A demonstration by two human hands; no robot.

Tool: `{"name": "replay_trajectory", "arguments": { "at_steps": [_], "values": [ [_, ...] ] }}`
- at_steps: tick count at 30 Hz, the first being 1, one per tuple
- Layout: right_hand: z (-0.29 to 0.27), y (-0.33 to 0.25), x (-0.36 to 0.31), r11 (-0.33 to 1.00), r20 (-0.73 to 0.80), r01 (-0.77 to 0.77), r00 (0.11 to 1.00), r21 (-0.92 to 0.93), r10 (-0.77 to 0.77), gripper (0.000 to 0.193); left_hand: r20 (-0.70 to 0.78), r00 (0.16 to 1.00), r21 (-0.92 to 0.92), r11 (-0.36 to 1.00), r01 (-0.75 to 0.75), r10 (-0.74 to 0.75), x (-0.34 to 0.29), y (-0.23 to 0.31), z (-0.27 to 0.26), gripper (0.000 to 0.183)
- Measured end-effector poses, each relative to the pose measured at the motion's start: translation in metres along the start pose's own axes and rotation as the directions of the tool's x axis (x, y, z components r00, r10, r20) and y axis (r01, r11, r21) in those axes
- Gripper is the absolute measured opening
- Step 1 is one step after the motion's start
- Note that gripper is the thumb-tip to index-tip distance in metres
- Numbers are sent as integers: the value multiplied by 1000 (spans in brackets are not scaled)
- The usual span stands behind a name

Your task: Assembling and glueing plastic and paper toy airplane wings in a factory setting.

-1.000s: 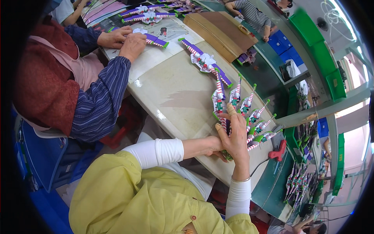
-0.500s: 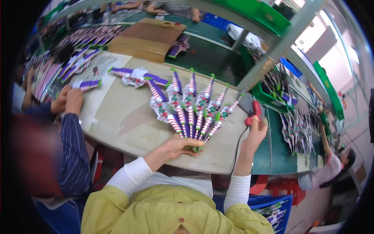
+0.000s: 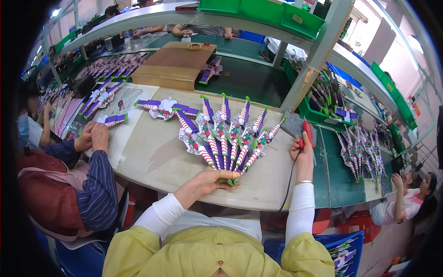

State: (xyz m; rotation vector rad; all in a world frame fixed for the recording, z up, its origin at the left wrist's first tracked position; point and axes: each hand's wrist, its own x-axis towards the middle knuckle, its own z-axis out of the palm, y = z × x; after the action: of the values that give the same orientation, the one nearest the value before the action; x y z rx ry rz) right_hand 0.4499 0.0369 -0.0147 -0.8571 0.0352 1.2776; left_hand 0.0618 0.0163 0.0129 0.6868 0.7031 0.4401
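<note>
My left hand (image 3: 214, 181) is closed around the lower ends of a fan of several toy wing pieces (image 3: 230, 134). They have red-and-white striped edges, purple panels, white-and-green middles and green tips. The fan spreads above the pale tabletop (image 3: 143, 152). In my right hand (image 3: 302, 150) is a red corded hand tool (image 3: 308, 134) whose exact kind I cannot make out. Its dark cord hangs down past my wrist. Another wing piece (image 3: 164, 108) lies flat on the table, left of the fan.
At left a co-worker's hands (image 3: 94, 136) handle a similar wing piece (image 3: 113, 120). A cardboard box (image 3: 170, 67) stands behind the table. A metal post (image 3: 314, 64) rises at right, near a green bin (image 3: 318, 113). More wing pieces (image 3: 360, 152) lie on the green surface.
The view has shifted, so more of the shelf and the co-worker shows. My right hand has turned the red tool more upright. My left hand still grips the fanned wing pieces.
</note>
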Motion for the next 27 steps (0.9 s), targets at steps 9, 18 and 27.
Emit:
{"name": "replay_trajectory", "arguments": {
  "at_steps": [9,18,27],
  "values": [
    [50,121,-165,936,289,268,937,-229,-198,25,19,1000,8,1000,7,-7,3,1,-2,28],
    [79,166,-172,858,462,347,874,-378,-150,25,55,998,-33,999,-31,33,-3,0,-3,35],
    [89,177,-182,783,414,397,889,-479,-197,25,63,998,-24,1000,-16,17,1,0,-9,42]
  ]
}}
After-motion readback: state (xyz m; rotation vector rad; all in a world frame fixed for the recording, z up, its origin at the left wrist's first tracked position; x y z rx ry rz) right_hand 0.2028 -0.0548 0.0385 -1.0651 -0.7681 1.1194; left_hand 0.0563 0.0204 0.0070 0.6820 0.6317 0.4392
